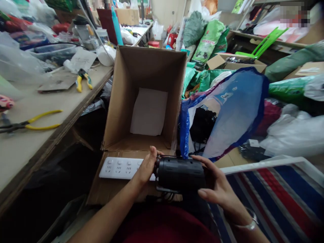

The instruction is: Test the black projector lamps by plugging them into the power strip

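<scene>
A black cylindrical device lies sideways between my two hands, a thin metal bar along its lower side. My left hand presses against its left end with the thumb pointing up. Around its right end curve the thumb and fingers of my right hand. Just behind my left hand, a white power strip rests on the cardboard flap and is partly covered. Beyond it an open cardboard box faces me, with a pale sheet inside. Dark cords show below the device.
On the left workbench lie yellow-handled pliers and smaller pliers. A blue-edged plastic bag with black items stands right of the box. A striped surface with a white frame is at lower right.
</scene>
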`<state>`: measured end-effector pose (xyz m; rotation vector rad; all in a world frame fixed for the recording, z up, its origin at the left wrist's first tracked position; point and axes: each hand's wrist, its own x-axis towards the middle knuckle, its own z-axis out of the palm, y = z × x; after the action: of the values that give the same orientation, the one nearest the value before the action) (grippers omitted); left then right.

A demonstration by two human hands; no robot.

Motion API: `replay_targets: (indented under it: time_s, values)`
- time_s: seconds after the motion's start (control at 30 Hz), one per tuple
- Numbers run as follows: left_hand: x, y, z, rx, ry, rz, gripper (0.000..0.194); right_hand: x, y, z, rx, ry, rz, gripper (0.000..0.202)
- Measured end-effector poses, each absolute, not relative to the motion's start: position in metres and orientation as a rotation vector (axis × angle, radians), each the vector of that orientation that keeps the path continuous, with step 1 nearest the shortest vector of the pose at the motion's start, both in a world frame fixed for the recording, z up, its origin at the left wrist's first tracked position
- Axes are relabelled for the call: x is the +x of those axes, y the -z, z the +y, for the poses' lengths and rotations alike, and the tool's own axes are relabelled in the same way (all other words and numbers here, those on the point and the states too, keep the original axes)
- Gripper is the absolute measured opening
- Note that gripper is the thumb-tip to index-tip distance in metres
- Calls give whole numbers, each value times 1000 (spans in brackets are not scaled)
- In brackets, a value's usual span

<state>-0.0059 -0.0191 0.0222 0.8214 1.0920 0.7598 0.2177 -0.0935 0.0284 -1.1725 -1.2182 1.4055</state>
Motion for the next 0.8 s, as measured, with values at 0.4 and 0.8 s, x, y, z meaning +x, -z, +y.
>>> replay_targets:
  time_s: [0.4, 0.8]
  values:
    - [1, -15, -19, 1071, -553, 792, 67, 273, -94, -170, -1570, -183, -1856, 55]
    - [-23, 12, -14, 1253, -369, 963, 50, 301, 20, -216, -2709, -325, -1298, 50]
